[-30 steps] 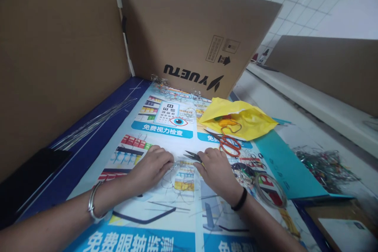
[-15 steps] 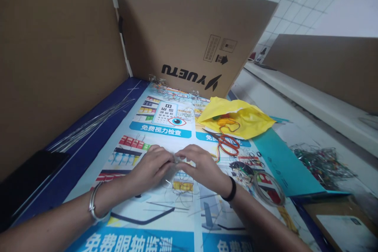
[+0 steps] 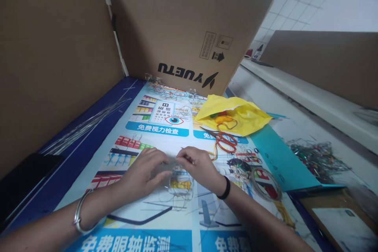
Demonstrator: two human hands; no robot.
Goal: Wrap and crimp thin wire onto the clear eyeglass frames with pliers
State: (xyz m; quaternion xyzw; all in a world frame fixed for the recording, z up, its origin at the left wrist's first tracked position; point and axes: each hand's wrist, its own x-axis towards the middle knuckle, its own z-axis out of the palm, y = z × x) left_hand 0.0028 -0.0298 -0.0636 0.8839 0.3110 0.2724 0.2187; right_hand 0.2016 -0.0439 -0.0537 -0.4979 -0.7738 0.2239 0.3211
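Observation:
My left hand (image 3: 146, 171) hovers over the printed sheet, thumb and fingers apart, its fingertips slightly smeared by motion. Just across a small gap, my right hand (image 3: 202, 167) has thumb and forefinger pinched together. Whatever sits in that pinch is too small to make out; a faint grey blur shows between the hands. Below them, thin wire loops (image 3: 180, 195) lie on the poster sheet (image 3: 193, 220). Orange-handled scissors (image 3: 226, 142) rest beyond my right hand, partly over coloured cord. A roll of clear tape (image 3: 266, 183) lies right of my right wrist.
A yellow pouch (image 3: 251, 120) with coloured thread lies behind the scissors. Straight wires (image 3: 88, 126) lie left, above a black object (image 3: 29, 185). Tangled wire pieces (image 3: 317, 161) are heaped at right. Cardboard panels (image 3: 177, 27) wall the back and left.
My hands, earlier nearly touching at the fingertips, have drawn apart. The left thumb and fingers have spread, while the right stays pinched. The view has shifted slightly.

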